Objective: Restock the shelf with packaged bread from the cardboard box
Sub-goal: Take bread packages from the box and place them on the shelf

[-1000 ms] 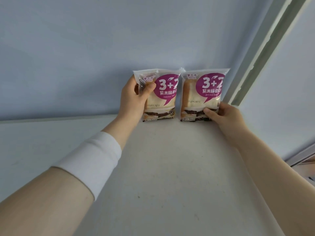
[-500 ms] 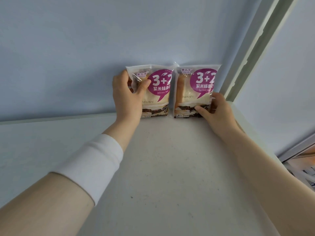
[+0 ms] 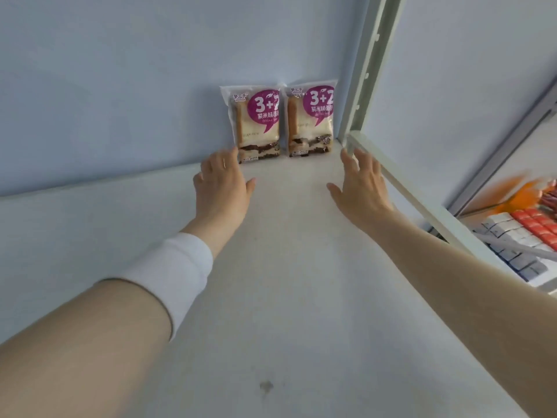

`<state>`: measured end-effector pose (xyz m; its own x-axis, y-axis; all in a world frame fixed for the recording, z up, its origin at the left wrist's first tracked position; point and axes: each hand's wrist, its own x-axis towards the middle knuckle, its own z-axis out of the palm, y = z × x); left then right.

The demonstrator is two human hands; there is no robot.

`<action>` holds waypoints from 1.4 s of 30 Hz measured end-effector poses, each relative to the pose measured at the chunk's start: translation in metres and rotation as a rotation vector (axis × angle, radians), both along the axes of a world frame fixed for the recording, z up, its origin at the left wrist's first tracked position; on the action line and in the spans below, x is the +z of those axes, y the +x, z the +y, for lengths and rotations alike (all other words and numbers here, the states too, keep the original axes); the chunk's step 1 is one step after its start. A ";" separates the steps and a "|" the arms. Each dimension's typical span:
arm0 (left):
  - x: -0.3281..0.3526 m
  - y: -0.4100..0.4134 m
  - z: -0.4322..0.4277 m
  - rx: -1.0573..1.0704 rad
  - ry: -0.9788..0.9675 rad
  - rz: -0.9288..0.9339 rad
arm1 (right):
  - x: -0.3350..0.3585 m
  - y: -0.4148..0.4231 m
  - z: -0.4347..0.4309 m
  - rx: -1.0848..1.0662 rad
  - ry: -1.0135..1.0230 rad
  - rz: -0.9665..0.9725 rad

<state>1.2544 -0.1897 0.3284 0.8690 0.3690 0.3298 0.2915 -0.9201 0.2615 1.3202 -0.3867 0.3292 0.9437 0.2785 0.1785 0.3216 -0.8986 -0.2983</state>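
A pale blue back wall [image 3: 120,86] rises behind a white shelf [image 3: 286,297], mostly bare, with a slotted metal upright [image 3: 366,70] closing its right end. Two packs of bread stand upright against the wall in the far right corner: the left pack [image 3: 256,125] and the right pack [image 3: 312,119], side by side and touching or nearly so, the right one just beside the upright. Both hands are empty with fingers spread. The left hand [image 3: 221,185] hovers low in front of the left pack, its fingertips [image 3: 230,152] very near the pack's lower left corner; whether they touch it is hard to tell from this angle. The right hand [image 3: 361,188] is clear of the right pack, near the shelf's right edge. A white sleeve band [image 3: 171,276] sits on the left forearm. To the lower right, another display holds rows of small boxed goods [image 3: 524,236], blurred. The cardboard box is not in view. As a judgement, the restocking has barely begun: two packs are placed, the long stretch of shelf to their left is unfilled, and many more trips to the box seem to be left.
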 end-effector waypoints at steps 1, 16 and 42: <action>0.003 -0.015 -0.004 -0.056 0.074 0.055 | 0.003 -0.020 -0.007 0.007 -0.095 -0.003; 0.054 -0.219 -0.194 -0.680 0.401 0.326 | 0.037 -0.294 -0.166 -0.173 -0.436 0.064; -0.256 -0.344 -0.592 -1.106 0.271 1.024 | -0.273 -0.595 -0.493 -0.984 0.128 0.948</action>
